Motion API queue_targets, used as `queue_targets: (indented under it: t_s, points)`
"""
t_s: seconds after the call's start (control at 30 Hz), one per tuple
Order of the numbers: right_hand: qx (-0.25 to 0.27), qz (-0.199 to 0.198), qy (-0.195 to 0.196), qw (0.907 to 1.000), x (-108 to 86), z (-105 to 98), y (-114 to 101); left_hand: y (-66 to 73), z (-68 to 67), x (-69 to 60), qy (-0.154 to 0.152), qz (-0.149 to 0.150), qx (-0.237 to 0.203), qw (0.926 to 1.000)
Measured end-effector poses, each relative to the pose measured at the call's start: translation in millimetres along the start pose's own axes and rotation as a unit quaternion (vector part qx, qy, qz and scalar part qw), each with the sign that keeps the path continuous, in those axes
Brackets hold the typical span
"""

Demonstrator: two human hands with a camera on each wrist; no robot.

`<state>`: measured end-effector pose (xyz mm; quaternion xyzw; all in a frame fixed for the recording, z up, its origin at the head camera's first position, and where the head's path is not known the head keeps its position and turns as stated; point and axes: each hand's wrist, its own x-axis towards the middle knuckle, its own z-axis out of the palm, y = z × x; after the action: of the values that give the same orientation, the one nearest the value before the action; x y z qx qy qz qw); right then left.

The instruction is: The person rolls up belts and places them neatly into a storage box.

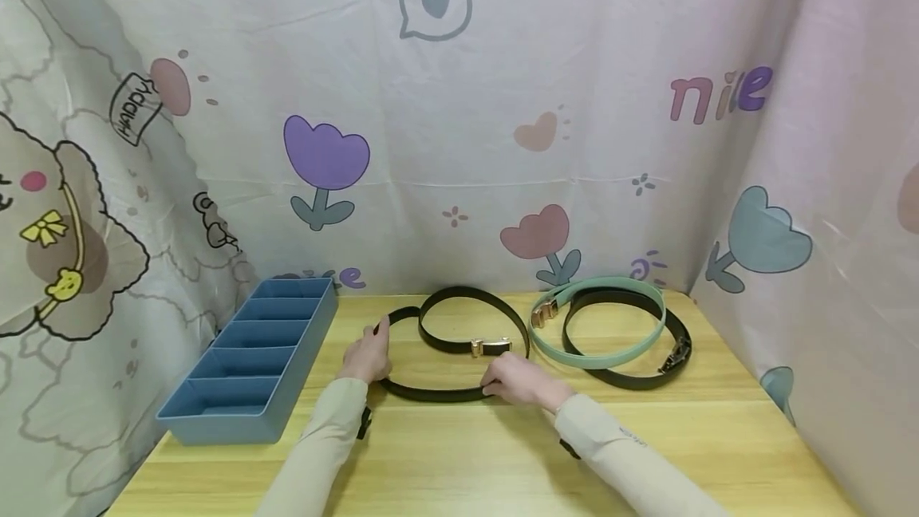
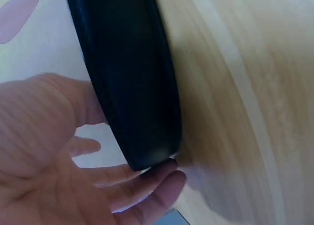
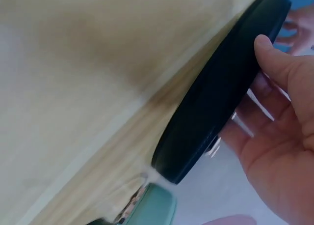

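I see left hand [image 1: 367, 353] and right hand [image 1: 520, 379] gripping the black belt [image 1: 438, 395], mid-desk.
Its front strap runs left to right on edge, gold buckle [image 1: 491, 347] lying likewise; a blue five-compartment box [image 1: 215, 430] stands leftward.

The wood-grained table [image 1: 445, 461] is occupied at its left by a blue divided tray [image 1: 293, 385]. A black belt [image 1: 438, 395] is looped near the middle; at the right, another black belt [image 1: 632, 382] is partly overlapped by a green belt [image 1: 610, 361].
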<state>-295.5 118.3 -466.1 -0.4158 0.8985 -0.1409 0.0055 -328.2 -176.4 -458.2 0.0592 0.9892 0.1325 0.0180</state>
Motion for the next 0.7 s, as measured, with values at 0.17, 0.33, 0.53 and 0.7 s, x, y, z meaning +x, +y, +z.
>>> queue_targets:
  t_s: [0.17,0.33,0.53,0.7]
  points:
    - [0.032,-0.005,-0.005,0.9995,-1.8,-4.9,9.6,2.3,-3.6,-7.2,-0.01,0.012,-0.011,0.9998]
    - [0.012,-0.002,0.0,0.9999,2.1,-8.0,11.9,-1.7,-0.4,-13.9,0.022,0.016,-0.017,0.9995]
    - [-0.015,0.02,-0.011,0.9996,5.6,-4.8,4.0,-3.1,-1.7,-18.9,-0.015,0.013,-0.002,0.9998]
    - [-0.028,-0.017,-0.001,0.9995,11.6,-0.8,-7.4,2.0,-0.4,-17.1,-0.021,0.036,0.0,0.9991]
